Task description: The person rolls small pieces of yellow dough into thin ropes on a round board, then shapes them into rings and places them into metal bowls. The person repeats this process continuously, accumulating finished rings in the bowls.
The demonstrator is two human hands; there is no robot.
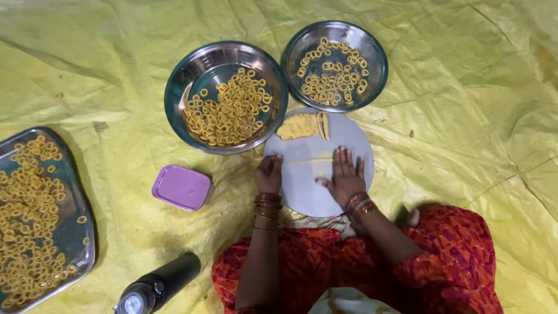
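Dough strand point(309, 161), thin, yellow, lies across round grey board point(317, 192) at centre frame. Right hand point(346, 177) flat, fingers spread wide, pressing strand's right end. Left hand point(269, 174) loosely curled at strand's left end, grip unclear. Risks: uneven pressure snaps strand; overlong roll runs off board edge onto yellow sheet point(465, 116); wrist brushes dough lump point(299, 126) just above.

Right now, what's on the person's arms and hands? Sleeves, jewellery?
Both forearms are bare, with no sleeves showing. The left hand has a stack of dark red and gold bangles at the wrist. The right hand has fewer bangles, red and gold. No gloves.
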